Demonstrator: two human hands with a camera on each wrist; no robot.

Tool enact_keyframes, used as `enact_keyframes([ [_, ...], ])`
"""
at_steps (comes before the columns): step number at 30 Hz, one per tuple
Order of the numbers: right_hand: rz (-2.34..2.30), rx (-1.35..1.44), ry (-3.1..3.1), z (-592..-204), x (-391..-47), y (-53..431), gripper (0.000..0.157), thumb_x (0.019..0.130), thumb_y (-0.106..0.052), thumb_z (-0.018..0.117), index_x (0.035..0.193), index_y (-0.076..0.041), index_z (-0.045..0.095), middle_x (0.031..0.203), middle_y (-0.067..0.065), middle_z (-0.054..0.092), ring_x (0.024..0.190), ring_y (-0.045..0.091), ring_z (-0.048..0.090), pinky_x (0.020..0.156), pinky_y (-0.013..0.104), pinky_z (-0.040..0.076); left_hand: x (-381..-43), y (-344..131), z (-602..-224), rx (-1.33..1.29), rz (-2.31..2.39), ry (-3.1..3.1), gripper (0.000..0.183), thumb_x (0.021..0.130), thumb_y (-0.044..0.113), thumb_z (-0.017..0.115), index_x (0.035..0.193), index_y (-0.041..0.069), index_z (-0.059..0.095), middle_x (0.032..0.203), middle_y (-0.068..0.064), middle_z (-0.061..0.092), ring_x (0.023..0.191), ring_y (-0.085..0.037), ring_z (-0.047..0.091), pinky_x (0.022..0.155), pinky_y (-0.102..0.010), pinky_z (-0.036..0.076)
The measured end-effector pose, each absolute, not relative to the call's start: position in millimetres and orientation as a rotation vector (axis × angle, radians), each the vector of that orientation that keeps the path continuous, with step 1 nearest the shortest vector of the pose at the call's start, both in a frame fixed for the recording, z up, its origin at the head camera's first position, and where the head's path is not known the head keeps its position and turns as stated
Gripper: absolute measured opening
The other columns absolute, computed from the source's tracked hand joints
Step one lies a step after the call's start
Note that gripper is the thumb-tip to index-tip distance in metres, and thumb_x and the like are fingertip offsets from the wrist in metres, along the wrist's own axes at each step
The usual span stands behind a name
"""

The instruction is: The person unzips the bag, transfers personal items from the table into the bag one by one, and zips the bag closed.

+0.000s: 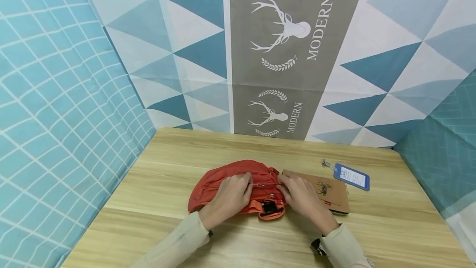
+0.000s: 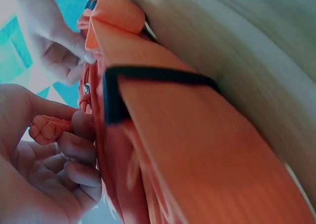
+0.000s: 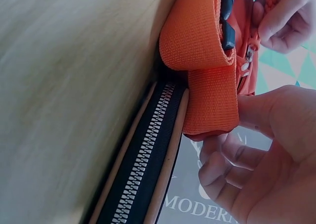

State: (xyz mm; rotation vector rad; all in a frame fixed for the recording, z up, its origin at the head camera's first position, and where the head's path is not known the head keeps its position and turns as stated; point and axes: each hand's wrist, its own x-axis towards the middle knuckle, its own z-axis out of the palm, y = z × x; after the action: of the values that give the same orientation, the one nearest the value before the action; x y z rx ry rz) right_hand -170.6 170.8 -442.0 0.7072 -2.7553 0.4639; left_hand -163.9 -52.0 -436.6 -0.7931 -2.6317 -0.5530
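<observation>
A pale left sleeve (image 1: 174, 241) at seven o'clock and a right sleeve (image 1: 346, 247) at five lie nearest the head camera. Between them, the red bag (image 1: 238, 168) rests at six o'clock. The left hand (image 1: 228, 197), over the bag's middle, pinches a braided pull (image 2: 48, 129) between thumb and forefinger, its other fingers curled loosely. The right hand (image 1: 302, 195) grips the bag's right-hand end between thumb and bent fingers, beside the orange strap (image 3: 212, 100).

The wood-grain table (image 1: 386, 222) carries, toward four o'clock, a brown zipped case (image 1: 337, 195) just beside the bag, partly behind the right hand, then a blue card holder (image 1: 352, 175) just past the case's far side. A blue grid-patterned wall cover (image 1: 55, 73) stands at nine, a deer-printed backdrop (image 1: 238, 53) at twelve, a teal cover (image 1: 453, 148) between three and four.

Wood stretches from the bag to the table's left edge, well apart; a narrower strip runs behind the bag to the backdrop, and more extends right of the card holder.
</observation>
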Motion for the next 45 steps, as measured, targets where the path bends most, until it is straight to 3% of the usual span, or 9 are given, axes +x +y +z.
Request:
enact_keyframes([
  [22,0.513,0.672,-2.806,-450.8,-168.7,170.6,0.015,0.083,-0.018,0.064,0.074,-0.023,0.053,0.061,-0.012,0.043,0.049,0.005,0.038,0.043,0.02,0.03,-140.5,-112.8,-437.3,-0.683,-0.553,-2.686,0.012,0.084,0.017,0.06,0.076,0.018,0.052,0.061,0.014,0.044,0.049,0.0,0.039,0.044,-0.016,0.033],
  [31,0.506,0.657,-2.82,-451.3,-168.8,172.1,0.015,0.084,-0.02,0.063,0.075,-0.024,0.052,0.06,-0.012,0.042,0.049,0.005,0.038,0.042,0.021,0.03,-140.3,-140.9,-433.9,-0.614,-0.601,-2.754,0.007,0.084,0.015,0.061,0.079,0.016,0.056,0.058,0.014,0.046,0.044,0.002,0.036,0.039,-0.016,0.031],
  [40,0.524,0.655,-2.831,-451.9,-169.3,171.6,0.012,0.084,-0.02,0.063,0.077,-0.024,0.054,0.058,-0.012,0.042,0.047,0.005,0.037,0.04,0.021,0.029,-140.6,-173.5,-430.6,-0.684,-0.461,-2.769,0.012,0.082,0.019,0.065,0.074,0.02,0.056,0.06,0.016,0.045,0.052,0.0,0.039,0.052,-0.02,0.037],
  [45,0.526,0.706,-2.826,-450.2,-172.1,171.6,0.007,0.083,-0.017,0.063,0.082,-0.021,0.057,0.06,-0.013,0.045,0.047,0.002,0.039,0.042,0.019,0.032,-140.6,-198.0,-431.3,-0.613,-0.491,-2.813,0.011,0.08,0.018,0.067,0.073,0.02,0.058,0.057,0.017,0.044,0.049,-0.001,0.039,0.048,-0.018,0.035],
])
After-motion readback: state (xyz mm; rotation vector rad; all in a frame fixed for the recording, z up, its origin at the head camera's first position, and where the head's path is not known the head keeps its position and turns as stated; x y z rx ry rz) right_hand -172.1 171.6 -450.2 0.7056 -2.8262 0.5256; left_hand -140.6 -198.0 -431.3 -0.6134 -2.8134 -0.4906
